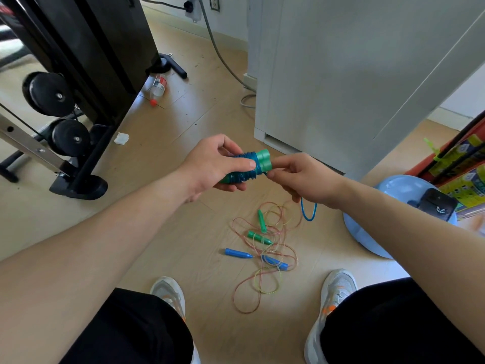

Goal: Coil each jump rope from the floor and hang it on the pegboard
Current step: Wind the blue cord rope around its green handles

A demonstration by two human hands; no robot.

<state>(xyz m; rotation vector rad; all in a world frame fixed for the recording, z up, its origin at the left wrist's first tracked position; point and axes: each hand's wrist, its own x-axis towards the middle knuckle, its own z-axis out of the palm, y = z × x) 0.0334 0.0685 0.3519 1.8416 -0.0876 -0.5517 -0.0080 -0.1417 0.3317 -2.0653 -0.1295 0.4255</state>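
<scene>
Head view: well to the left of the left hand [217,164], a black exercise machine [86,48] is seen standing on the floor [210,258], with a plastic bottle [158,88] lying beside its base. The left hand is curled around a pair of green handles [263,156] held side by side, over which a blue cord [250,155] is wound in tight turns. Just to the right, the cord is pinched between thumb and fingers of the right hand [307,179], and a short loop of it hangs beneath that hand. Below both hands, tangled jump ropes [258,237] are spread on the floor, with two green grips [261,221] and two blue grips [237,253]. To the right of the right hand, a pale blue dome [393,187] is seen.
</scene>
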